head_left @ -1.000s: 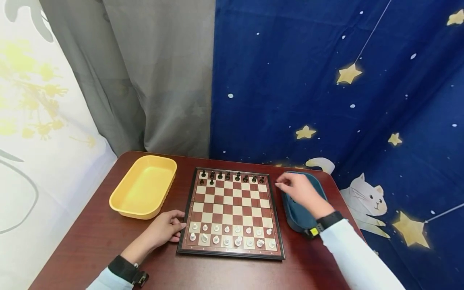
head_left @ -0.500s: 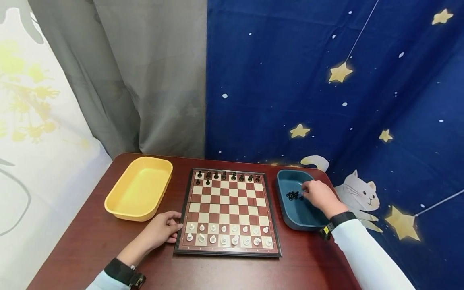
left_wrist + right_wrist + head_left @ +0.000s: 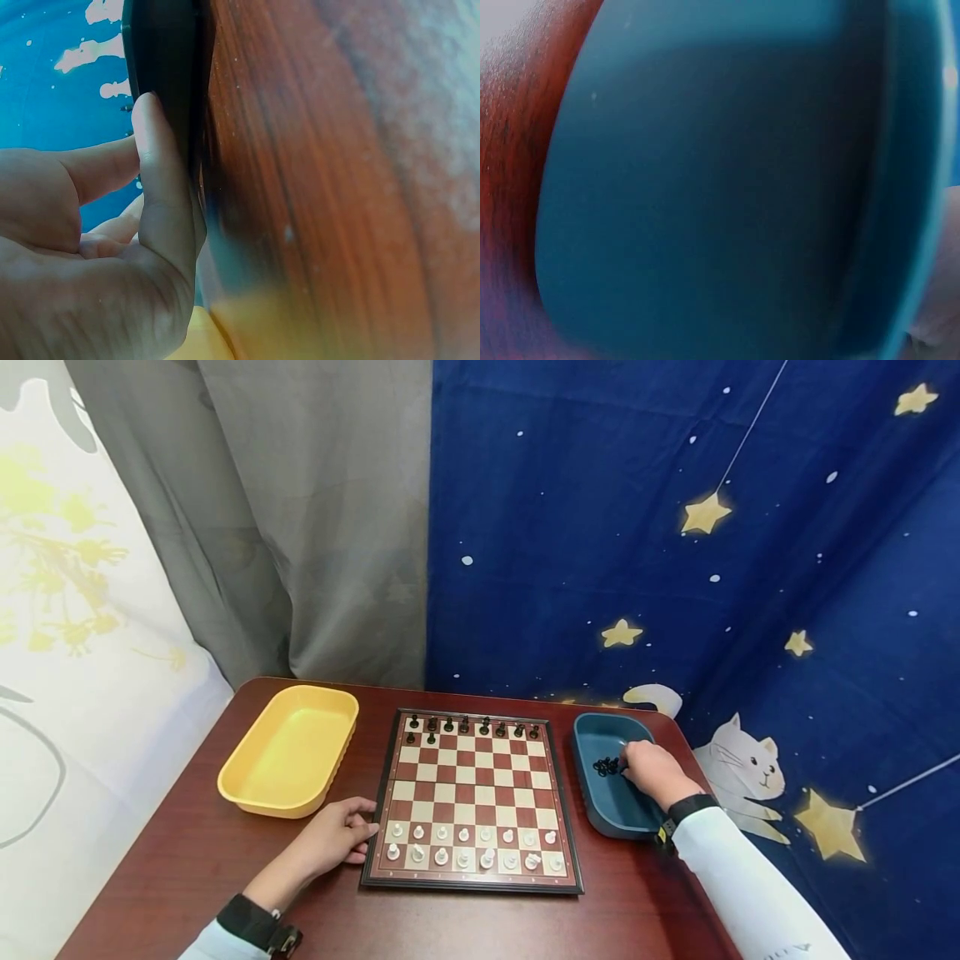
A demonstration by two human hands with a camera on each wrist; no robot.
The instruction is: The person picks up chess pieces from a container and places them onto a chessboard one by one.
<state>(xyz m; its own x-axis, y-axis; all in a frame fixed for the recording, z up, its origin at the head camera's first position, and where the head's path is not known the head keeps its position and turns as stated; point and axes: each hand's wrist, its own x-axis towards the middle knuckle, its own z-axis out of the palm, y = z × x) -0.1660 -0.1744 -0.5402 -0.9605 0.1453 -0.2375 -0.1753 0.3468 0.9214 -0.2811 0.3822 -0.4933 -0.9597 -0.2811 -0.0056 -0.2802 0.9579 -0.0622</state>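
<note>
A chessboard (image 3: 476, 787) lies on the table, with white chess pieces (image 3: 464, 858) in two rows along the near side. Black chess pieces (image 3: 465, 724) fill the far row, and two more stand in front of them at the left. My left hand (image 3: 337, 839) rests against the board's left edge; in the left wrist view a fairly straight finger (image 3: 159, 157) touches its dark side. Inside the blue tray (image 3: 585, 777) my right hand (image 3: 654, 771) reaches down at a small heap of black pieces (image 3: 604, 767). Its fingertips are mostly hidden, so any grip cannot be seen.
A yellow tray (image 3: 288, 752) stands at the left of the table (image 3: 450, 927). Curtains (image 3: 525, 568) hang behind the far edge. The blue tray's wall (image 3: 705, 187) fills most of the right wrist view and blocks the right fingers there.
My right hand has moved from above the blue tray's left rim down into it, then slightly left to the black pieces. My left hand stays at the board's edge. The view has shifted slightly.
</note>
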